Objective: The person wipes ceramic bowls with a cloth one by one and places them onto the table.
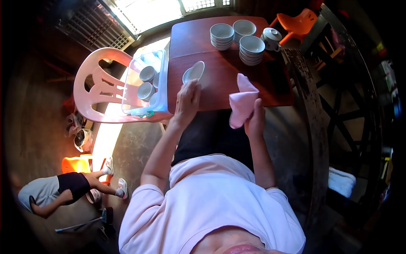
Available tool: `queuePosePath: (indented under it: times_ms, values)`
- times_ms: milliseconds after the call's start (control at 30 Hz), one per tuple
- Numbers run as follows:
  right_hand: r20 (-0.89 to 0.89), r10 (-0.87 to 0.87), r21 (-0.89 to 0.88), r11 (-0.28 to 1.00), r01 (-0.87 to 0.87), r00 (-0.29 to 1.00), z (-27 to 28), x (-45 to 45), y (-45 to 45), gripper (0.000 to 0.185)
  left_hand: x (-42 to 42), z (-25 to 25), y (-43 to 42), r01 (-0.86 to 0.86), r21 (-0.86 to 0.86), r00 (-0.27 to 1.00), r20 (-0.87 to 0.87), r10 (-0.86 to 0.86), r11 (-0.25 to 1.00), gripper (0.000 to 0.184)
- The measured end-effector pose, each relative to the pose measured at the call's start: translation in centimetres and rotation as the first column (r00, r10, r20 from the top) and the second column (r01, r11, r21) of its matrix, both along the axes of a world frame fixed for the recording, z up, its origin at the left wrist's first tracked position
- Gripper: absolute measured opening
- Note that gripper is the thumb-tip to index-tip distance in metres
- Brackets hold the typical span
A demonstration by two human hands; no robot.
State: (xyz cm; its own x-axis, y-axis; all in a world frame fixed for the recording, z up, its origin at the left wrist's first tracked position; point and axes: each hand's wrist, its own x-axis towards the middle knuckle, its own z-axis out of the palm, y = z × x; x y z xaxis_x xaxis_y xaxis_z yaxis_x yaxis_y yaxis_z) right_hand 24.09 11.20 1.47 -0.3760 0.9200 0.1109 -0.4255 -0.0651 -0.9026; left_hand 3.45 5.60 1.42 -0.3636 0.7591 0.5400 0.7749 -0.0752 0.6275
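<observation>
My left hand (pixel 188 99) grips a small white bowl (pixel 198 70) by its near edge, and the bowl is tilted up on its side. Just behind it, a second white bowl (pixel 185 76) is partly covered by the first bowl and my fingers. My right hand (pixel 256 120) holds a folded pink cloth (pixel 243 103) near the table's front edge, its upper corner sticking up. Three stacks of white bowls stand toward the back right: a left stack (pixel 221 36), a rear stack (pixel 245 28) and a front stack (pixel 251 51).
A clear plastic bin (pixel 158 103) with several small bowls sits on a pink chair (pixel 84 89), left of the red-brown table (pixel 186 46). A lidded white pot (pixel 271 38) stands at the back right. On the floor side, a person (pixel 63 186) is at the lower left.
</observation>
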Motion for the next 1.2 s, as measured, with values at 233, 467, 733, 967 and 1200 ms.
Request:
queuePosePath:
  times_ms: [233, 467, 733, 967, 1200]
  values:
    - [0.499, -0.250, 0.753, 0.599, -0.272, 0.830, 3.1, -3.8, -2.6, 0.033, 5.4, 0.5, -7.8, 0.371, 0.345, 0.179, 0.885, -0.430, 0.863, 0.025]
    - [0.419, 0.190, 0.593, 0.683, -0.427, 0.888, 3.3, -5.2, -4.1, 0.018, 5.6, 0.7, -11.3, 0.318, 0.184, 0.488, 0.809, -0.327, 0.930, 0.019]
    - [0.249, 0.027, 0.438, 0.889, -0.137, 0.968, 1.2, -5.9, -6.3, 0.035, 6.2, 0.8, -12.0, 0.221, 0.333, 0.383, 0.835, -0.395, 0.917, 0.011]
    - [0.414, -0.352, 0.894, 0.329, -0.303, 0.840, 1.5, -5.1, -9.1, 0.033, 5.7, 0.0, -11.7, 0.093, 0.187, 0.791, 0.582, -0.187, 0.978, 0.025]
    - [0.193, 0.208, 0.625, 0.728, -0.283, 0.959, -5.0, -3.6, -1.8, 0.043, 5.8, 0.0, -11.5, 0.332, 0.383, 0.202, 0.864, -0.462, 0.862, 0.014]
